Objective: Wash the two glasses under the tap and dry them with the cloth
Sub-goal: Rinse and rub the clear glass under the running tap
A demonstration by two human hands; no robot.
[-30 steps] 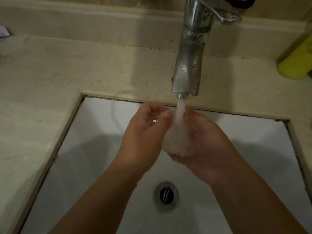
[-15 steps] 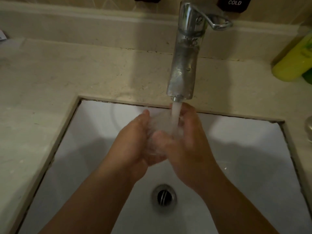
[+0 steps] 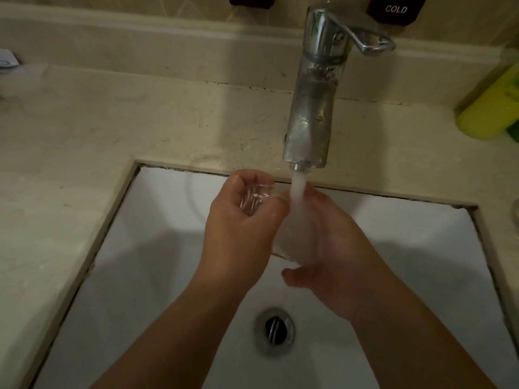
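Observation:
A clear glass (image 3: 254,199) lies on its side between both hands over the white sink (image 3: 157,248). My left hand (image 3: 241,231) wraps its base end. My right hand (image 3: 334,254) cups the mouth end, where water from the chrome tap (image 3: 311,108) streams in and foams white. Part of a second glass (image 3: 516,211) shows at the right frame edge on the counter. No cloth is in view.
The drain (image 3: 275,331) sits below the hands. A beige stone counter (image 3: 84,153) surrounds the sink. A yellow-green bottle (image 3: 491,108) lies at the far right, and a dark "COLD" label (image 3: 396,9) is on the wall behind the tap lever.
Half a second ago the hands were pressed together around the glass; now they have spread apart, with the left hand on the base and the right cupping the foaming mouth end.

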